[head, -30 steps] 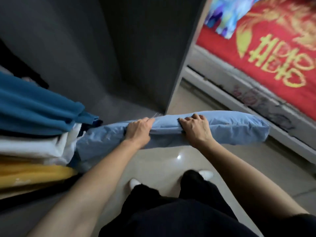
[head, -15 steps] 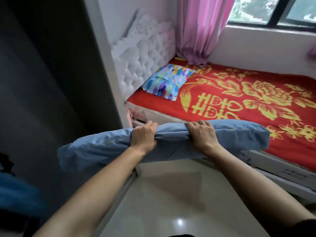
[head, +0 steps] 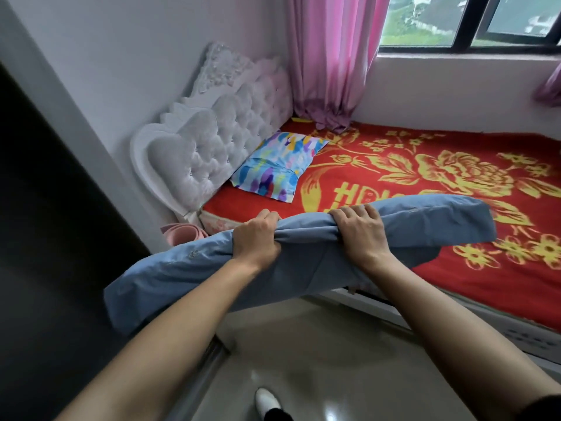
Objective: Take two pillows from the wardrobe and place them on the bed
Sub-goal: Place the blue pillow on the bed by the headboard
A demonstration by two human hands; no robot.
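Note:
I hold a long light-blue pillow (head: 425, 223) level in front of me, over the floor by the near edge of the bed (head: 455, 268). My left hand (head: 256, 238) grips its bunched top edge left of centre. My right hand (head: 361, 235) grips the same edge a little to the right. The pillow's right end hangs over the red and gold bedspread. A multicoloured pillow (head: 277, 165) lies flat on the bed against the tufted headboard (head: 218, 147). The dark wardrobe side (head: 45, 238) fills the left edge.
A pink curtain (head: 331, 56) hangs in the far corner under a window (head: 467, 19). A pink rolled item (head: 182, 233) sits between wardrobe and bed. Glossy floor tiles (head: 318, 360) lie below, with my white-shoed foot (head: 267, 399) on them.
The view has swung from the wardrobe's inside to the bed. Both hands have carried the blue pillow out of the wardrobe and toward the bed, keeping the same grip.

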